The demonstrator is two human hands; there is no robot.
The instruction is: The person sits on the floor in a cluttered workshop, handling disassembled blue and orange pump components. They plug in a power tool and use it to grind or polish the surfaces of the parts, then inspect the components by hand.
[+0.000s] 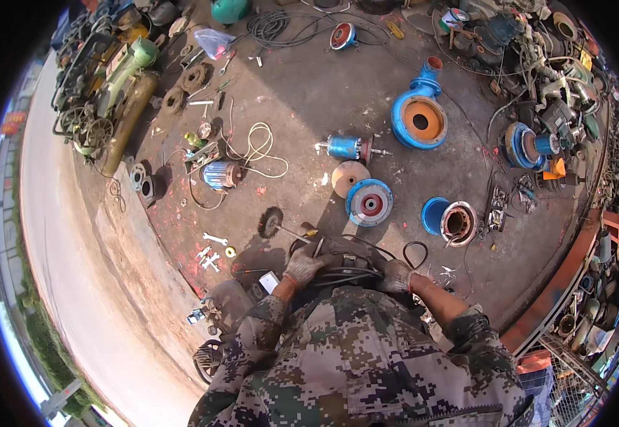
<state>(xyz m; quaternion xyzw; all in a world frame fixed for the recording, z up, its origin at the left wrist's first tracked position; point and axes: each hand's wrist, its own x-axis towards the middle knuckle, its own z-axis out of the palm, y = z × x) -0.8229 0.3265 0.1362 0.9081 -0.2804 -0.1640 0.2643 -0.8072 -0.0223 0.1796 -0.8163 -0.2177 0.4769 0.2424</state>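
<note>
My left hand, in a pale work glove, is closed just left of my lap. A thin rod sticks up from its fingers; I cannot make out its kind. Close beyond it, a dark round wheel-like piece on a thin shaft casts a shadow on the floor. My right hand, also gloved, rests beside black cables that lie bunched across my lap; its fingers are hidden. A white flat rectangular thing lies left of my left hand.
Ahead on the concrete lie a flanged blue disc, a blue pump casing, a blue shaft assembly, a hollow blue motor housing and a blue motor. Wrenches lie left. Machine parts are heaped along both sides.
</note>
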